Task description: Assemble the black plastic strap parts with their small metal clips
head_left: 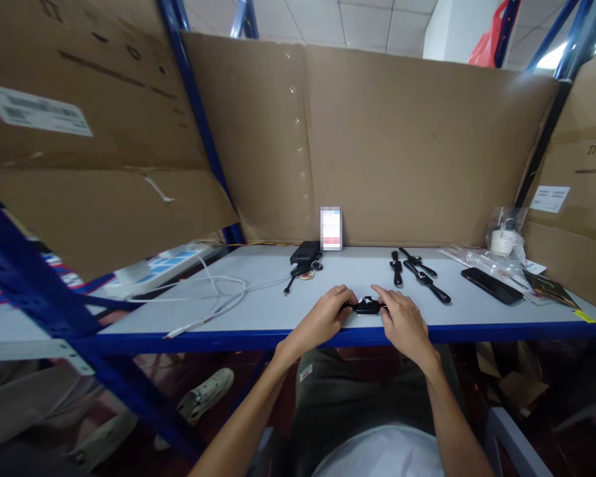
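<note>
A small black smartwatch body (366, 305) lies on the pale grey shelf top (258, 308) close to its blue front edge. My left hand (328, 314) grips its left end with curled fingers. My right hand (401, 320) holds its right end, the fingers bent over it. Two black watches with straps (420, 273) lie just behind, to the right.
A black phone (491, 285) and clear plastic bags (501, 242) sit at the right. A black charger block (305, 252), white cables (213, 295) and a small upright card (330, 228) are at the back. Cardboard walls surround the shelf. Another person's shoe (203, 395) is below left.
</note>
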{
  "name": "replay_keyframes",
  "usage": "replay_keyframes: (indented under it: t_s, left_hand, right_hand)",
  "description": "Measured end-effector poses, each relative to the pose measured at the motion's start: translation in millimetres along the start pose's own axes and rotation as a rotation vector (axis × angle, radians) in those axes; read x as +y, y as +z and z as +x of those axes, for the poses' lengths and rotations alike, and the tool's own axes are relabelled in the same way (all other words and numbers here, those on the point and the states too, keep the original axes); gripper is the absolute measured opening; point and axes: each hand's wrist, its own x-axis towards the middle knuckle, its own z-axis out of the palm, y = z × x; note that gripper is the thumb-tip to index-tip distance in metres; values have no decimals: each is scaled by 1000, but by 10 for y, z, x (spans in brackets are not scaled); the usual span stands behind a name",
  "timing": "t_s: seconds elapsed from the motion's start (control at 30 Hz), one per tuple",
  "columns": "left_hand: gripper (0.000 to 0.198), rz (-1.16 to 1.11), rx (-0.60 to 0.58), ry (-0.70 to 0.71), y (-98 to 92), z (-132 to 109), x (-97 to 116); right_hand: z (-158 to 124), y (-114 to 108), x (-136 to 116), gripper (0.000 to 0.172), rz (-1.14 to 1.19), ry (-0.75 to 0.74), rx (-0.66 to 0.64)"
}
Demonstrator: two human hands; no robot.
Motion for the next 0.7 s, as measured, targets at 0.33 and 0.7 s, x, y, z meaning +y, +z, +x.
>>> replay_keyframes:
  t_s: [0.33, 0.7]
  left_hand:
    - [21, 2, 4, 0, -1, 0, -7]
    - [28, 39, 9, -1, 38, -3, -48]
  right_hand:
    - [25, 23, -32, 32, -76, 46, 21]
    - [26, -1, -34, 31, -32, 38, -36]
